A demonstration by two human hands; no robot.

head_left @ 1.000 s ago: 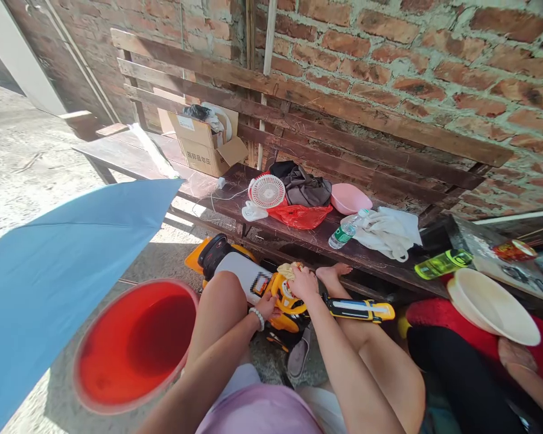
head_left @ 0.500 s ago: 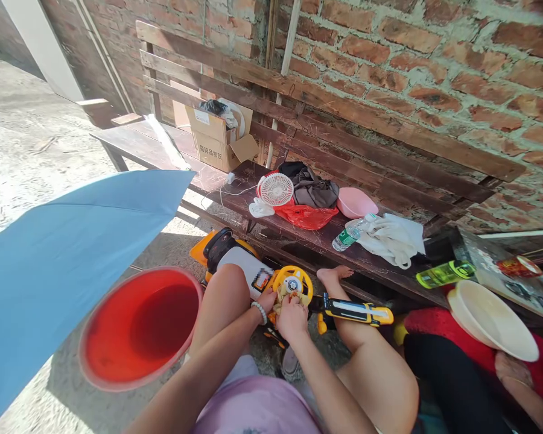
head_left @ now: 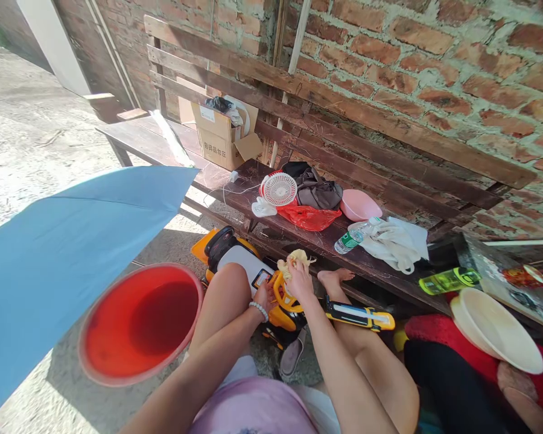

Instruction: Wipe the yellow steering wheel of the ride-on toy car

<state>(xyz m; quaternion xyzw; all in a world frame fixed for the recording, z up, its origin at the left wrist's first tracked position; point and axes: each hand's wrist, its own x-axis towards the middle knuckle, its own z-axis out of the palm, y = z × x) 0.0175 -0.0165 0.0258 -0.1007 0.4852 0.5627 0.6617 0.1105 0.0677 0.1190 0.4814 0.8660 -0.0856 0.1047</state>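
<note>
My right hand [head_left: 300, 282] is closed on a crumpled pale-yellow cloth [head_left: 294, 263], at the far side of a yellow steering wheel [head_left: 278, 289]. The wheel belongs to a ride-on toy vehicle [head_left: 242, 260] with a pale grey body, yellow parts and a black seat back, standing between my legs. At the wheel's left rim, my left hand [head_left: 264, 296], with a beaded bracelet at the wrist, is closed on it, fingers partly hidden. A yellow and black toy arm [head_left: 359, 314] stretches out to the right.
A red tub [head_left: 90, 343] with liquid stands left, below a blue canopy [head_left: 95, 223]. The wooden bench [head_left: 235, 196] carries a carton [head_left: 217, 144], a fan [head_left: 279, 189], a bottle [head_left: 349, 240] and a pink bowl [head_left: 361, 205]. At right, another person's hand [head_left: 516, 381] supports cream basins [head_left: 493, 328].
My right hand has moved up and away from the wheel's middle to its far side, carrying the cloth. My left hand has stayed by the wheel's left side, now without the cloth.
</note>
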